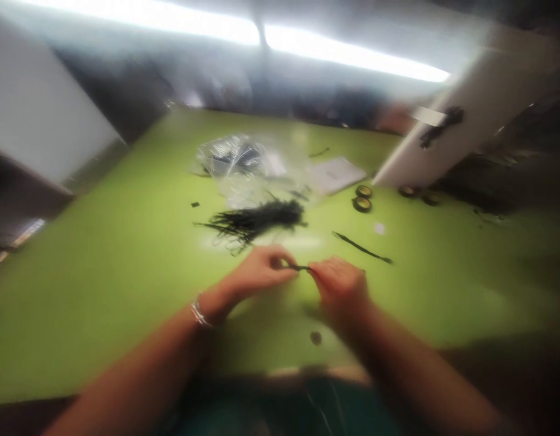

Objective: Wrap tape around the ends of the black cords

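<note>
Between my two hands a short black cable is stretched above the green table. My left hand pinches its left end between thumb and forefinger. The other end disappears into my right hand, whose fingers are closed around it. Just beyond my hands lies a bundle of black cables, with thin looped ends fanned to the left. A single black cable rests to the right of my right hand. Blur hides the finer detail of the held piece.
Behind the bundle are clear plastic bags with dark contents and a white paper pad. Black tape rolls sit at the right, near a white panel. A dark round spot lies near the front edge.
</note>
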`<action>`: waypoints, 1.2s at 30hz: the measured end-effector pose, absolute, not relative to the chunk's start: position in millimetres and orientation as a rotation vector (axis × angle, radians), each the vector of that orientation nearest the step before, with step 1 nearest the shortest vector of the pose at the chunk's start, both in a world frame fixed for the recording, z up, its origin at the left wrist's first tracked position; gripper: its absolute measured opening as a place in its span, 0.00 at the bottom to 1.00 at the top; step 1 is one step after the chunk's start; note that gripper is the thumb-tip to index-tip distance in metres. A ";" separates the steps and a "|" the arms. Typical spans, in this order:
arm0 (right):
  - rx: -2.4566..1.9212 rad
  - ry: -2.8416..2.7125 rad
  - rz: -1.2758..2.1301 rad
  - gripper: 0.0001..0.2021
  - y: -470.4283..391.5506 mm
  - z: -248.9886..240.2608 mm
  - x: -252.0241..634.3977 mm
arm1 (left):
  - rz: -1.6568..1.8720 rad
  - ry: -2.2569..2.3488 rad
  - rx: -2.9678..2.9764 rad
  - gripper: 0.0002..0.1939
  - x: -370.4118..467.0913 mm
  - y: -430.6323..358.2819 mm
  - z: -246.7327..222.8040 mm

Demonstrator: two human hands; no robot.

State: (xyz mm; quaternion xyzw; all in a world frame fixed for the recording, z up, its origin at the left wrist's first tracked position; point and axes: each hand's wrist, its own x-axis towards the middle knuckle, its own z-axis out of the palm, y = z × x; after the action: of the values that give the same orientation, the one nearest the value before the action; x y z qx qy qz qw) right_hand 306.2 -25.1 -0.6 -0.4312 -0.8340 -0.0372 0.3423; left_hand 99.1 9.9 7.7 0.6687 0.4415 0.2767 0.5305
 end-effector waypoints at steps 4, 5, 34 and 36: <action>-1.032 -2.211 -0.200 0.07 -23.4 -6.9 303.4 | 0.840 1.118 1.709 0.07 105.9 5.6 7.5; -1.026 -2.210 -0.174 0.07 -21.9 -7.3 303.0 | 0.906 1.120 1.751 0.06 107.8 4.5 7.2; -1.134 -2.256 0.162 0.08 -21.8 -2.6 296.9 | 1.019 1.012 2.045 0.07 113.0 0.8 -0.3; -1.166 -2.317 0.239 0.08 -24.1 -0.4 293.7 | 0.984 1.016 2.039 0.07 113.6 1.0 -0.6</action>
State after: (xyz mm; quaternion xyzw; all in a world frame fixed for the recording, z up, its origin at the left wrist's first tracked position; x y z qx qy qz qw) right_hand 293.7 -24.1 -0.4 -0.4315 -0.8577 0.0884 0.2652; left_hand 113.6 1.0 -0.6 0.7774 0.3872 0.3750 0.3241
